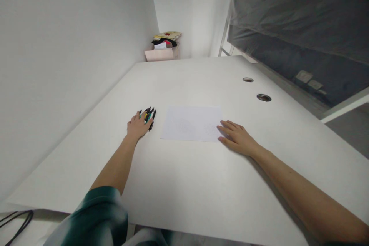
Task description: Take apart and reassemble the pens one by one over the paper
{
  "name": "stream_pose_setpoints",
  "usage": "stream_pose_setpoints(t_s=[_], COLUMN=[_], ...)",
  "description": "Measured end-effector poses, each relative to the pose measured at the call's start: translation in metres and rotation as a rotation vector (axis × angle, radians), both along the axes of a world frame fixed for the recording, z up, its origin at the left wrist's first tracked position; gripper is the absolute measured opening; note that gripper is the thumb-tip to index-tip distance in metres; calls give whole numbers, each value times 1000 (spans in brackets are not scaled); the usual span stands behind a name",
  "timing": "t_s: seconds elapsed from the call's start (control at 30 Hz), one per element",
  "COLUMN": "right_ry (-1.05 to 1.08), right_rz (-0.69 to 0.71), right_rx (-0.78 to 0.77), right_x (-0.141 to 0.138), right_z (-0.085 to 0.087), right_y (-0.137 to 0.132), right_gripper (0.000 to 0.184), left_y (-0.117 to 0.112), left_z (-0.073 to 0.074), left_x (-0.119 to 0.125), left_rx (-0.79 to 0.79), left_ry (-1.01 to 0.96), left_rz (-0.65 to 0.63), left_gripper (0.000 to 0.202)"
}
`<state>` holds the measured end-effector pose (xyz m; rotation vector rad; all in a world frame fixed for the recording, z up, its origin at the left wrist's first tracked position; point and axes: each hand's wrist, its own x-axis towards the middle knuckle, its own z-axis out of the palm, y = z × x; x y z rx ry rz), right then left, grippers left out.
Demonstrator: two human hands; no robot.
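On the white table lies a blank-looking sheet of paper (pixel 190 123), with faint marks that I cannot make out. My right hand (pixel 235 135) rests at the sheet's right edge, fingers spread and fingertips on the paper. To the left of the sheet, several pens (pixel 150 116) lie in a bunch, mostly dark with some green and yellow. My left hand (pixel 137 126) lies over the near left side of the bunch, fingers apart and palm down. It partly covers the pens.
The white table (pixel 184 184) runs along a wall on the left. A pink box (pixel 160 54) with cloth and papers stands beyond its far end. Two round metal-rimmed cable holes (pixel 264 97) sit near the right edge. Dark covered furniture (pixel 296 19) and a white frame stand at right.
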<state>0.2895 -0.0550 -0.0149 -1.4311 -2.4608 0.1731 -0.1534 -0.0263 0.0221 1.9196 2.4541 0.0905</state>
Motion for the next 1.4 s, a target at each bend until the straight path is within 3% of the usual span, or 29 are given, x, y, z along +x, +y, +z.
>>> stream_pose_setpoints(t_s=[0.23,0.43,0.53,0.6,0.73,0.83,0.97,1.07,1.23,1.3,1.4], right_ry=[22,102,154,175,202,222,252,289,346,313,144], right_rz=[1,0,-39,-56,-52,-49,-48,-60,-121,-135,-111], right_rx=[-11,-5,-3,-4,3,10,12,26,92,93,45], right_x=[1,2,2,3,5,5,4,5,8,7,3], right_z=[1,1,0,-2,-4,-5,-7,-9,-9,-5,3], right_y=[0,1,3,5,7,7,7,9,12,12,10], right_gripper=[54,54,51,49,49,49,47,45,40,40,42], left_y=[-1,-6,-8,-9,-10,-8,-4,-3,-12,-17,-21], left_z=[-5,3,6,4,-1,-3,-6,-8,1,2,-2], left_x=[4,6,10,14,18,15,5,1,22,38,62], left_rx=[92,259,325,294,91,-41,-25,104,354,235,88], left_ry=[-12,-62,-24,16,76,76,75,50,-2,-33,-18], left_rz=[8,38,-45,-113,-81,-110,-127,-149,-335,-519,-645], left_gripper=[63,54,48,52,70,74,74,73,57,55,56])
